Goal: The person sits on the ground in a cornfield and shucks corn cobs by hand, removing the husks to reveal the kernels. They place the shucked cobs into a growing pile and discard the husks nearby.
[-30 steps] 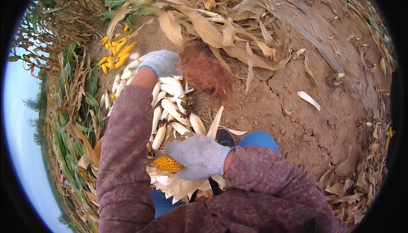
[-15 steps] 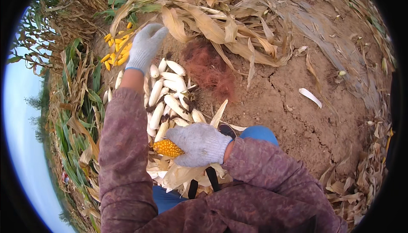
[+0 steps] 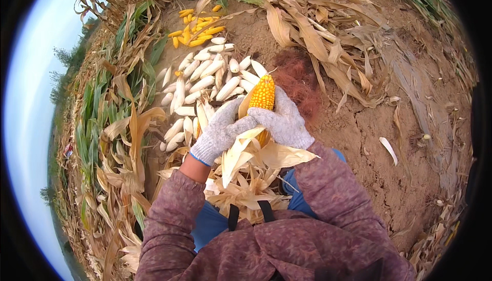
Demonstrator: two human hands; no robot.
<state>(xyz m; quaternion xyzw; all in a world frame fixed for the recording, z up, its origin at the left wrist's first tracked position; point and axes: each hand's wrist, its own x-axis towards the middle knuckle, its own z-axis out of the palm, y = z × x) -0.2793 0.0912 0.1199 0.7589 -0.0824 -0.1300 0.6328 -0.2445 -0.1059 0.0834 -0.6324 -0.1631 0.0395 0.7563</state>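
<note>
Grey-white knit gloves (image 3: 296,133) at the middle of it all: left hand (image 3: 225,127) and right hand (image 3: 284,119) both wrapped around one ear of corn (image 3: 263,94), thumbs close together across its front, tip pointing up and away. Bare kernels on the upper part, husk flaps (image 3: 238,153) folded down at the lower end and not off yet, so maybe halfway through this one, at a guess. Under that, a heap of loose husks (image 3: 246,194) between the blue trouser legs (image 3: 209,224).

Past the left hand, toward the left edge of the dirt ground (image 3: 353,153), a big spread of pale ears (image 3: 202,82), mostly husk-wrapped, so plenty left. Beyond those, near the ground's far-left corner, a smaller yellow pile (image 3: 202,30) of stripped ears, apparently the finished lot. Reddish fluff (image 3: 302,76) to the right, then dry leaves (image 3: 279,25) along the far edge.

Murky bits: can't see the ear's stem end, tucked behind husk and gloves. Right fingers mostly hidden too. Can't count the pale ears, too much overlap. Yellow pile too small for spotting leftover husk.
</note>
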